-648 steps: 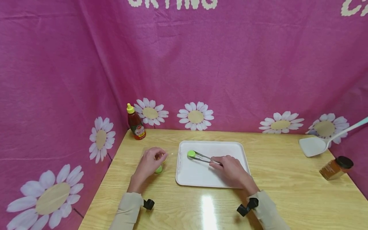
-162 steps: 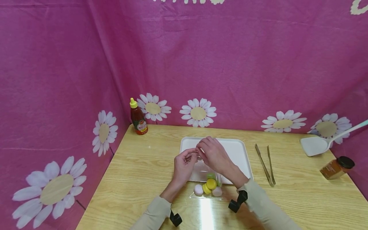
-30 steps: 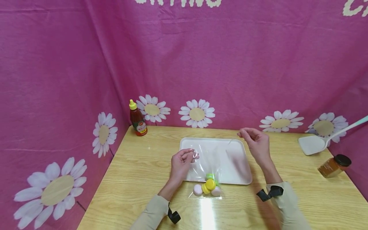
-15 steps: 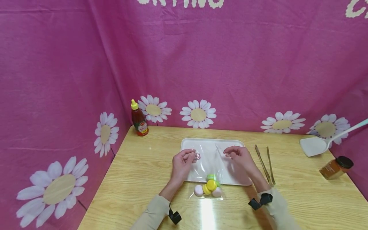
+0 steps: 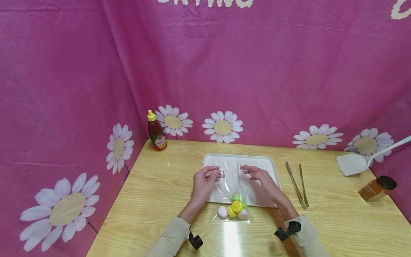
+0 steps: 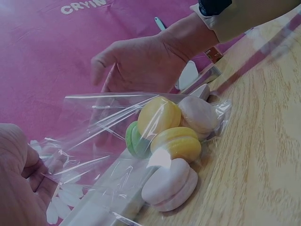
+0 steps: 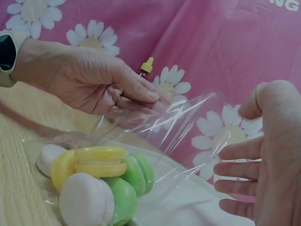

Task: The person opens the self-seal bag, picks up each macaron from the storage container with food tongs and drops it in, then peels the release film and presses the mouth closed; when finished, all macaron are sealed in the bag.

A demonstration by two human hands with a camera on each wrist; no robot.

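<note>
A clear plastic bag [image 5: 228,184] lies over the front of the white tray [image 5: 264,162], its near end on the table. Inside are several macarons: yellow [image 5: 237,206], green [image 5: 236,197] and pale pink [image 5: 222,212]. My left hand [image 5: 203,184] pinches the left edge of the bag's mouth between thumb and fingers, plain in the right wrist view. My right hand [image 5: 264,182] is at the bag's right side. In the right wrist view that hand [image 7: 277,141] has its fingers extended and spread toward the clear film, gripping nothing.
Metal tongs [image 5: 296,186] lie spread on the table right of the tray. Farther right are a white turner [image 5: 351,164] and a black-lidded jar [image 5: 374,190]. A yellow-capped sauce bottle [image 5: 157,134] stands at the back left, by the pink cloth wall.
Earlier, the right hand held a green macaron in the tongs; later both hands met at the bag's mouth. Within the last second the right hand came from the back right to the bag.
</note>
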